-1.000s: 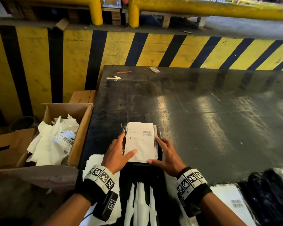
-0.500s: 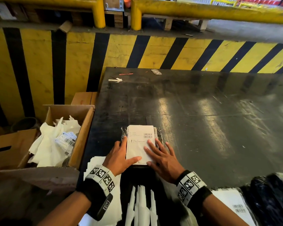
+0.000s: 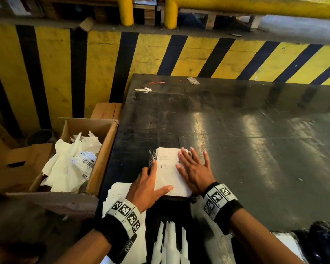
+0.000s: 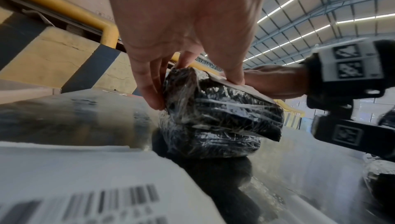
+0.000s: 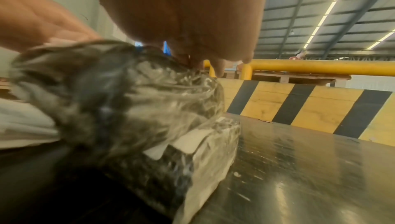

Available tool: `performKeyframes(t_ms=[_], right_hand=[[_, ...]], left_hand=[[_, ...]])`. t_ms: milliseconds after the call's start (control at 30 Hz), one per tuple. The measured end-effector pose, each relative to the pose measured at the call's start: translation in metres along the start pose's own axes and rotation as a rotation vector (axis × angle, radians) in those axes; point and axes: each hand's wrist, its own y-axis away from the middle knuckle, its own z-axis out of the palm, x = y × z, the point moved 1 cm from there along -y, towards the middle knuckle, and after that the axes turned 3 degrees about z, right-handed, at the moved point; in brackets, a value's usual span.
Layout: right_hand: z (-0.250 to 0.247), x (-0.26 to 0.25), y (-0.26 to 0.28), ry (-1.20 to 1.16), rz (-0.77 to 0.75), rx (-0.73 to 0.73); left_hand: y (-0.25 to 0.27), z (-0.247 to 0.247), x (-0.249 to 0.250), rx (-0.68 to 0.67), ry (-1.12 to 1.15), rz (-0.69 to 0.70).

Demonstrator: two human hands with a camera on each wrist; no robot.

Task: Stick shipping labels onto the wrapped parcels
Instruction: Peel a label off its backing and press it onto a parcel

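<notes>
A parcel (image 3: 152,156) wrapped in black plastic film lies on the black table (image 3: 255,141) near its front edge. A white shipping label (image 3: 166,174) covers its top. My left hand (image 3: 145,185) rests at the parcel's left side, fingers straight along that side and thumb pressing the label's near edge. My right hand (image 3: 195,170) lies flat on the right half of the label, fingers spread. In the left wrist view my left hand (image 4: 181,24) touches the parcel (image 4: 213,112) from the side and top. The right wrist view shows the parcel (image 5: 128,100) under my right hand (image 5: 181,7).
A cardboard box (image 3: 103,155) of crumpled white backing paper stands left of the table. Label sheets (image 3: 120,195) and white strips (image 3: 170,242) lie at the near edge. Another black wrapped parcel (image 3: 324,242) sits at the bottom right. A yellow-and-black striped barrier (image 3: 179,54) bounds the far side.
My right hand has slid from the parcel's near right corner up over the label and now lies flat on it. My left hand has stayed at the left side.
</notes>
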Motion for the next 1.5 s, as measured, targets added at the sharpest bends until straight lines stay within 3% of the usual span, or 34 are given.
performKeyframes(t_ms=[167, 233, 400, 467, 533, 833, 1033, 1267, 1500], right_hand=[[-0.013, -0.002, -0.035, -0.103, 0.184, -0.144], [-0.019, -0.002, -0.029, -0.046, 0.135, -0.16], [-0.024, -0.023, 0.007, 0.15, -0.192, -0.064], [-0.021, -0.026, -0.001, 0.125, -0.217, -0.07], [-0.023, -0.025, -0.016, 0.062, -0.184, -0.189], [-0.04, -0.039, -0.065, 0.128, -0.245, -0.34], [-0.036, -0.025, -0.023, 0.174, -0.271, -0.266], [-0.018, 0.027, 0.054, 0.047, -0.213, -0.187], [0.005, -0.014, 0.08, 0.16, -0.143, -0.099]], left_hand=[[-0.002, -0.001, 0.0, -0.019, 0.009, -0.02], [-0.002, -0.001, 0.001, -0.022, 0.012, -0.025], [-0.002, -0.001, 0.0, 0.002, 0.007, 0.0], [-0.003, 0.0, -0.001, 0.005, -0.004, 0.006], [-0.002, 0.001, -0.001, 0.007, -0.01, 0.004], [-0.004, -0.005, 0.004, -0.01, -0.035, -0.021], [0.0, -0.003, 0.006, -0.013, 0.02, -0.037], [0.0, -0.004, 0.008, -0.02, -0.038, -0.04], [0.0, -0.005, 0.009, -0.02, -0.029, -0.043]])
